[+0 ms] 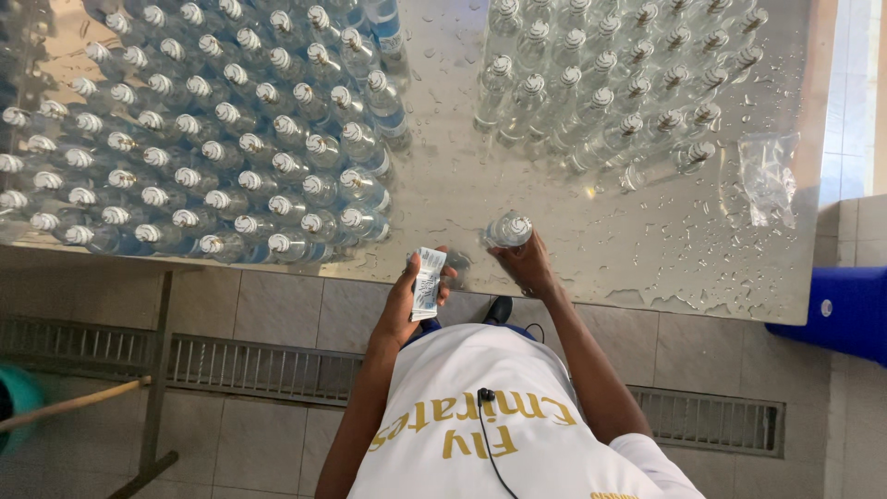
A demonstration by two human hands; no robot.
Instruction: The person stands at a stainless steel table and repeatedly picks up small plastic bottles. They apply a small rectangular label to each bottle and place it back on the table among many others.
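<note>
Clear plastic bottle [509, 229] is standing near the wet surface's [647, 240] near edge; your right hand [527, 266] is gripping it, while your left hand's [404, 300] fingers are clamping a label strip [427, 283].

The far rows of labelled bottles [185, 129] run off the picture's top and left edges; the right hand [527, 266] hides the lone bottle [509, 229] below its cap.

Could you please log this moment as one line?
left hand: holds label | right hand: grips bottle | table: wet | labelled bottles left | bare bottles right
</note>
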